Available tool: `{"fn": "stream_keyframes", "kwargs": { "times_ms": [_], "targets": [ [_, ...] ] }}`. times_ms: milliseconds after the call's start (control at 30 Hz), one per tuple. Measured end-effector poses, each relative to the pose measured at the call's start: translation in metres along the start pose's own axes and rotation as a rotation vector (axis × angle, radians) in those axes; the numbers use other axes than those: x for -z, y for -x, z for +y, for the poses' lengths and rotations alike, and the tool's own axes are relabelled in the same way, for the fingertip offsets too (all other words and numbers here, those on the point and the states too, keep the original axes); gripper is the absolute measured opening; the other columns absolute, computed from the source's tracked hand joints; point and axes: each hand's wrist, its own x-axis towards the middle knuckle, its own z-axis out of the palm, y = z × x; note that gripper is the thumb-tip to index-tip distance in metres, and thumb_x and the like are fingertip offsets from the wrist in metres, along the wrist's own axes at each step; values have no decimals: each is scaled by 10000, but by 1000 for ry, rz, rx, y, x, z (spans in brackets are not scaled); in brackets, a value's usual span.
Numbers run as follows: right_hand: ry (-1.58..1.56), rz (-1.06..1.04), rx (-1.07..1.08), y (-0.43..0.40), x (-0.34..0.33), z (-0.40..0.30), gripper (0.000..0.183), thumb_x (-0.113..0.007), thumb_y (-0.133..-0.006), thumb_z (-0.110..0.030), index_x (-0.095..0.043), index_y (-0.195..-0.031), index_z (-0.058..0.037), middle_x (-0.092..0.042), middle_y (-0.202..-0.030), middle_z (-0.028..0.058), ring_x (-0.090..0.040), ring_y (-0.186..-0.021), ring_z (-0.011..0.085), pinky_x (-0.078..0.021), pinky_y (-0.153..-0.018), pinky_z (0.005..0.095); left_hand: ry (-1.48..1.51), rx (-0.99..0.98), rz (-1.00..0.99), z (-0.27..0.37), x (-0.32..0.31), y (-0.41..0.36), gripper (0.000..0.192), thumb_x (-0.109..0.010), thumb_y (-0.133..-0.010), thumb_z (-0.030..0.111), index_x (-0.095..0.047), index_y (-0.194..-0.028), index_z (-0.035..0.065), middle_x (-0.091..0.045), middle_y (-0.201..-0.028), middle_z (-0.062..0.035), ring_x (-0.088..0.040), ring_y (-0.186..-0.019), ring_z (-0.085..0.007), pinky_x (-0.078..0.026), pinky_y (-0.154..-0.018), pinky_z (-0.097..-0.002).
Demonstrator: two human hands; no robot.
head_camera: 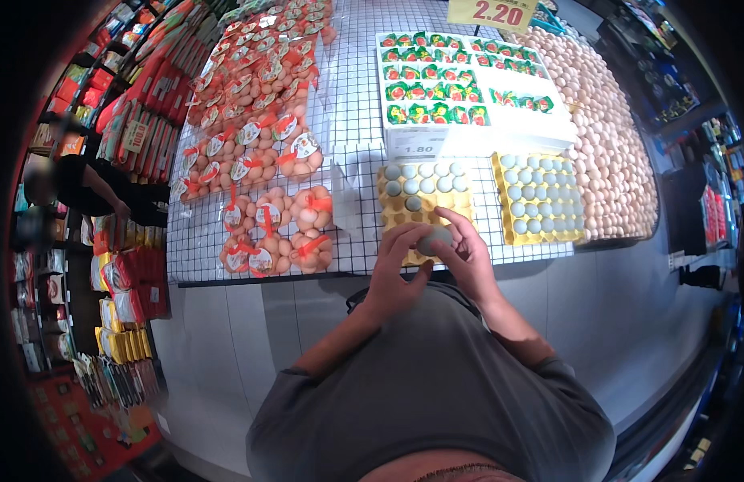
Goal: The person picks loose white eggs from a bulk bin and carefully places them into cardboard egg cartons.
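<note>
A pale blue-green egg is held up between my two hands, over the near end of a yellow egg tray. My right hand has its thumb against the egg's right side. Fingers of my left hand rest on the egg's upper left, while its thumb lies lower down. Behind the hands, the tray holds pale blue-green eggs in its far rows and a single egg nearer me. My hands hide part of the tray's near end. To the right lies another yellow tray filled with similar eggs.
Red net bags of brown eggs cover the table's left side. A white box of green-and-red wrapped items stands beyond the trays, behind a price sign. Loose brown eggs are heaped at right. A person stands near the left shelves.
</note>
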Motion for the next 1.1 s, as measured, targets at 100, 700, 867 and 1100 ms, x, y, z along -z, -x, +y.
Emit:
{"fn": "stream_keyframes", "kwargs": {
  "times_ms": [100,700,867,1100],
  "targets": [
    [-53,-45,-98,4,0,-3,564,-660,-1002,-11,-422,-1513,-5,-611,-1318,93,-609,-1097,103,-519,-899,256,-175,-138,-22,0,-3,2,583,-811,-776,-32,-615,-1316,67,-615,-1288,-130,-611,-1206,-307,-540,-967,-394],
    [-16,-44,-100,19,5,0,512,-636,-985,28,-468,-1466,-19,-618,-1299,106,-625,-1044,101,-529,-862,236,-161,-278,-64,-5,-1,2,572,-889,-717,21,-668,-1243,55,-665,-1237,-124,-650,-1161,-298,-541,-972,-401],
    [-62,-141,-34,22,7,-7,536,-637,-971,14,-452,-1474,5,-590,-1336,121,-632,-1144,176,-535,-963,310,-170,-287,-48,-2,-1,4,586,-904,-701,20,-667,-1235,50,-680,-1223,-129,-686,-1111,-288,-567,-925,-385],
    [-184,-236,-11,26,7,-11,528,-630,-965,22,-448,-1460,20,-583,-1323,122,-609,-1190,187,-541,-997,358,-139,-337,6,-1,-3,2,614,-921,-679,35,-651,-1230,45,-679,-1211,-134,-671,-1110,-301,-552,-922,-394]
  ]
}}
